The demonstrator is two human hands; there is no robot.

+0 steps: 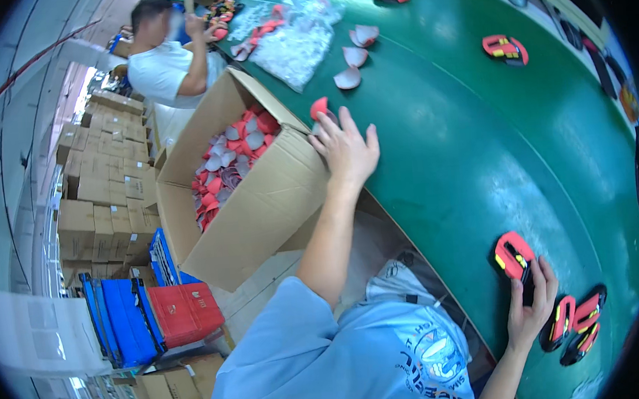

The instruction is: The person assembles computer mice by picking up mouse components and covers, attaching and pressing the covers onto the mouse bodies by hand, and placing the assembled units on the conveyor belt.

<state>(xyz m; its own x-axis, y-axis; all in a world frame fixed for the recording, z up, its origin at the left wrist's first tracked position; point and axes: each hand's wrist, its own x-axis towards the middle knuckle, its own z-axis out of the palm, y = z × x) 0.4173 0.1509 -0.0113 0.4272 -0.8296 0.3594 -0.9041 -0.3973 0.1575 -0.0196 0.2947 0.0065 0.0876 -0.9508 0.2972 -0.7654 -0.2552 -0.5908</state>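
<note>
My left hand (349, 149) reaches over the table edge by the open carton (261, 211), its fingers spread. Its fingertips are at a red curved shell piece (319, 108), partly hidden beneath them. My right hand (532, 307) has its thumb and fingers at the lower end of a red and black rounded piece with yellow parts (514, 255), which lies on the green table (451, 168). Close to that hand, several similar red and black pieces (585, 313) lie together. Red and grey curved shells (231, 157) fill the carton.
Loose shells (355, 57) and a clear plastic bag (298, 45) lie farther along the table. More red and black pieces (505, 50) sit toward the far side. A co-worker (169, 62) is at the far left. Stacked cartons (102, 170) and blue and red bins (183, 313) stand left.
</note>
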